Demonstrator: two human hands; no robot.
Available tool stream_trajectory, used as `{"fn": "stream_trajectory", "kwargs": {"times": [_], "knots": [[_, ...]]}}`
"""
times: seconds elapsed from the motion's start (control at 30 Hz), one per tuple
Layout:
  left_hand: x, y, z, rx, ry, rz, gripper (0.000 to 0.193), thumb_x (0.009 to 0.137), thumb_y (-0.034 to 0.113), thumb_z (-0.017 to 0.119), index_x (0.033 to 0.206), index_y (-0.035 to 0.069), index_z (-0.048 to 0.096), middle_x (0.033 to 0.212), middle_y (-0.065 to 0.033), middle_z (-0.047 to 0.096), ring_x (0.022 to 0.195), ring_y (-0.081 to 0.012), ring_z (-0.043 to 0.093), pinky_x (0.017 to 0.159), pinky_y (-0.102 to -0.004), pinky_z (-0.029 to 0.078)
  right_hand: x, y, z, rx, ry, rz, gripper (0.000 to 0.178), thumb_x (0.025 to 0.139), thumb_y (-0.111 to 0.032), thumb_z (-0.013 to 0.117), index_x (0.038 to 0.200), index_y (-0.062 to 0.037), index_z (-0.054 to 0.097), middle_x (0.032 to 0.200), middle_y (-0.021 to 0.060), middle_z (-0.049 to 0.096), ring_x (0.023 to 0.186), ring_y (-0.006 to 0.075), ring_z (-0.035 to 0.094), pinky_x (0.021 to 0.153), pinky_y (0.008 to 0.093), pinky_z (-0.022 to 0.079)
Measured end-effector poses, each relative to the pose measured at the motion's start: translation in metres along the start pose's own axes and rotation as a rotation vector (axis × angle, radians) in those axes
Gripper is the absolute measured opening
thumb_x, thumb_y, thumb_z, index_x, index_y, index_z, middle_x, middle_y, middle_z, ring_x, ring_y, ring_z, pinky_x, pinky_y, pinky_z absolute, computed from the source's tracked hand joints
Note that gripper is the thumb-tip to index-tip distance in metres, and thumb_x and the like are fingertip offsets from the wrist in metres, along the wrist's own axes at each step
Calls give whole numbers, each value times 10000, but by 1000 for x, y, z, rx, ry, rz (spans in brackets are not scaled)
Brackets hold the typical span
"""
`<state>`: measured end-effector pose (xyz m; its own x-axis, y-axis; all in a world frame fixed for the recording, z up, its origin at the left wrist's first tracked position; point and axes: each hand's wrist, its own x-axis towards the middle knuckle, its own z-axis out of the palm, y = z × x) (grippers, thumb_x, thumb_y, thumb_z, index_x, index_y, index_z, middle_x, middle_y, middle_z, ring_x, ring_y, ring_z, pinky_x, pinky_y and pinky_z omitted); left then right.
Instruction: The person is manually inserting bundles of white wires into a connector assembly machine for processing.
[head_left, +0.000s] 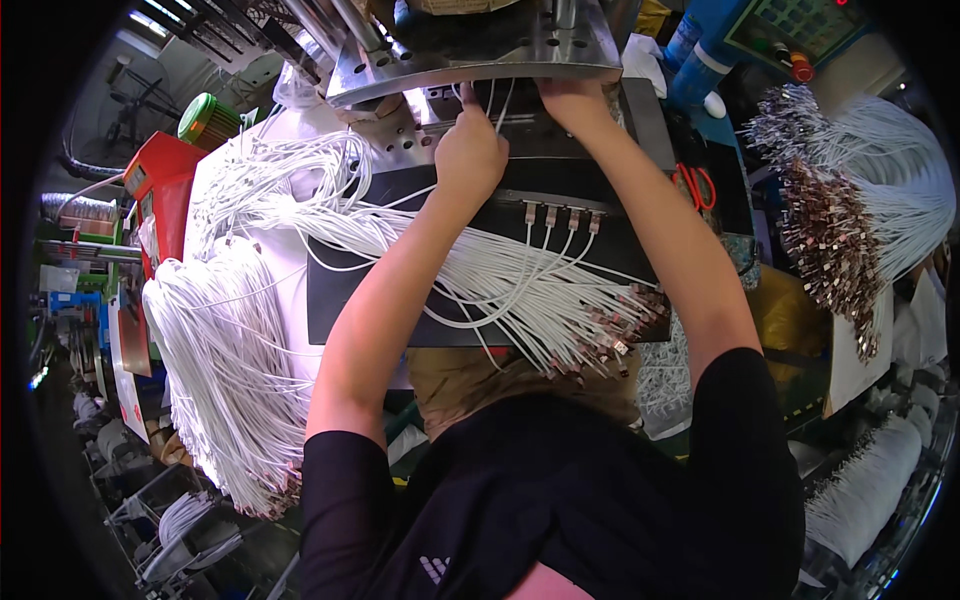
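Note:
My left hand (472, 150) reaches under the front edge of a thick steel plate (470, 80) on a press. Its index finger points forward and the other fingers are curled in; whatever they hold is hidden. Thin white cables (503, 108) run under the plate just right of it. My right hand (575, 103) is at the plate's right part, its fingers hidden beneath the edge. Below my wrists, a bundle of white cables (470, 250) with copper-coloured connectors (620, 325) lies on a black board (345, 310). Several connectors sit in a row in a dark bar (565, 203).
Large white cable hanks (225, 350) hang at the left, beside a red machine part (165, 185). More cables with metal ends (830, 210) are heaped at the right. Red-handled scissors (695, 187) lie right of the press. A control box (800, 45) stands at the far right.

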<state>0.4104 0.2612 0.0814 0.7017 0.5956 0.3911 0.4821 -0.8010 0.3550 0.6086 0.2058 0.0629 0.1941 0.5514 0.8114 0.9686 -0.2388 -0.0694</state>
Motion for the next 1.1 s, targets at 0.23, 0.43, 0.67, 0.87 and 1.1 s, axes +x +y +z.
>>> {"fn": "stream_trajectory", "kwargs": {"times": [0.23,0.43,0.67,0.87,1.1], "knots": [[-7,-23,-54,-921,-417,-524,347,986,275,559,1150,-23,631,687,7,515,557,-85,444,508,-239,352,34,9,28,-46,52,1,384,920,-282,620,1187,-6,602,1148,202,641,1082,379,593,934,439,473],[-16,-49,-166,-825,-91,-40,317,1031,269,465,1063,30,669,771,-8,561,674,-87,485,621,-244,407,54,-2,-10,36,178,57,344,935,-262,602,1156,0,617,1103,221,652,1038,348,618,893,441,496],[-30,-253,-228,-45,315,-594,430,1021,386,501,934,10,692,748,-104,637,747,-157,615,701,-292,473,-5,-44,-55,464,-446,331,403,878,-356,697,1156,-67,655,1138,163,635,1043,356,593,913,399,469],[-96,-66,-123,-402,-53,-45,192,938,169,551,956,17,667,912,-117,684,878,-282,669,770,-370,508,-62,-44,-135,197,-389,243,290,889,-257,696,1124,-88,689,1016,131,623,963,327,565,858,408,465],[-136,47,-61,-336,-72,526,150,851,158,710,933,53,642,994,-95,659,965,-302,640,807,-392,534,-91,-49,-200,360,-726,233,254,906,-188,675,1128,-66,677,1014,129,614,995,301,568,855,373,467]]}}
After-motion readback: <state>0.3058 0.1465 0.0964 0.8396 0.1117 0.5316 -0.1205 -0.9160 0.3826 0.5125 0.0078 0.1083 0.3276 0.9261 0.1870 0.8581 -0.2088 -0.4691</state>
